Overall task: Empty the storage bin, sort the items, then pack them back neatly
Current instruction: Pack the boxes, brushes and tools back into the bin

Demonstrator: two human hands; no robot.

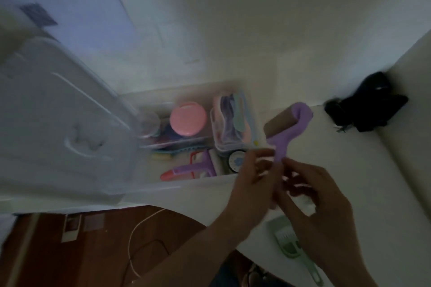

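**Purple roller held over bin edge**

Head view: Both my hands meet at lower centre-right of the frame. My left hand [253, 184] pinches the handle of a purple roller [288, 134], and my right hand [319, 200] curls its fingers around the lower handle; the brown roller drum points toward upper right. The frame is blurred, so finer finger placement cannot be told.

The storage bin [198, 185] sits at centre, open, on a white surface [363, 170]. Inside it: a pink round lid [188, 119], a clear case of pastel tools [233, 123], a second purple roller [198, 165] and a dial-faced disc [235, 161]. The translucent bin lid [58, 123] fills the left of the frame.

A green scoop [291, 242] lies on the surface at lower right. A black object [368, 105] sits at right. A white cable [137, 237] runs over the wooden floor, lower left.
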